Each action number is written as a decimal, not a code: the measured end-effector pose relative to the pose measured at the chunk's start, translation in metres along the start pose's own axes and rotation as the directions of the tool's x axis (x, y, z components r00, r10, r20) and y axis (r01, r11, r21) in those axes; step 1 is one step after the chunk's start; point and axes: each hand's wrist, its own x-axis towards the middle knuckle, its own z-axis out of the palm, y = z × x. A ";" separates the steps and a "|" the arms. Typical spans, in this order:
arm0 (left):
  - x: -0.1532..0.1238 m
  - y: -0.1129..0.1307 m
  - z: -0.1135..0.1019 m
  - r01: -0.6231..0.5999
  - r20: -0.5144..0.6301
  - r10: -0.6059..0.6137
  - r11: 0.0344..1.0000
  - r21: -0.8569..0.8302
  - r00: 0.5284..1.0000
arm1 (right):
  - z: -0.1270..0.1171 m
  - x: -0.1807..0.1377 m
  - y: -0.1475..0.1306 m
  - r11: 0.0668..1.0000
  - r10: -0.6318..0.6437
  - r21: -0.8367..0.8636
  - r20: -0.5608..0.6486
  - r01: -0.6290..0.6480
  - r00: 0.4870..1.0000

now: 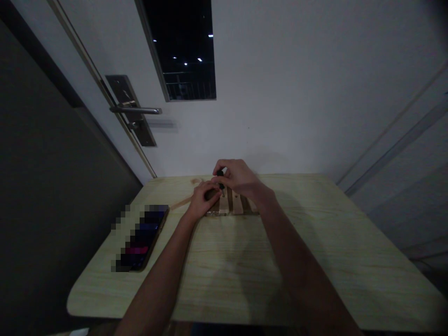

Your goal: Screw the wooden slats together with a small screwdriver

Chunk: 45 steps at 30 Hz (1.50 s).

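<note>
Slatted board (234, 205) under left hand (202, 199), dark piece (220, 174) in right hand (237, 177)

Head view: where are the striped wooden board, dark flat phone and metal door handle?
striped wooden board (237, 205), head view, light slat
dark flat phone (143, 235), head view, screen middle
metal door handle (140, 110), head view, lever bar

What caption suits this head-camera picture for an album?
The right hand pinches a small dark part over a slatted wooden board that the left hand touches, on a pale table with a phone.
</note>
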 end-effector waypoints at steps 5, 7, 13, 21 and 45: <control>0.000 -0.001 0.000 -0.008 -0.004 0.008 1.000 0.001 1.000 | 0.002 0.002 0.000 0.999 -0.043 0.027 0.018 0.042 0.999; 0.000 -0.002 0.001 -0.005 0.011 0.005 1.000 0.006 1.000 | 0.002 0.003 0.000 1.000 -0.021 -0.020 0.019 0.021 1.000; -0.001 -0.003 0.001 -0.006 0.027 0.006 1.000 0.018 1.000 | 0.000 0.000 -0.003 0.999 0.033 -0.041 -0.028 -0.034 0.999; 0.000 -0.001 0.001 -0.023 0.005 0.023 1.000 0.011 1.000 | -0.002 -0.002 0.000 1.000 0.013 0.015 -0.011 -0.013 1.000; -0.001 -0.002 0.000 -0.013 0.013 0.013 1.000 0.021 1.000 | -0.005 -0.004 -0.003 0.998 0.043 -0.046 -0.006 -0.043 0.999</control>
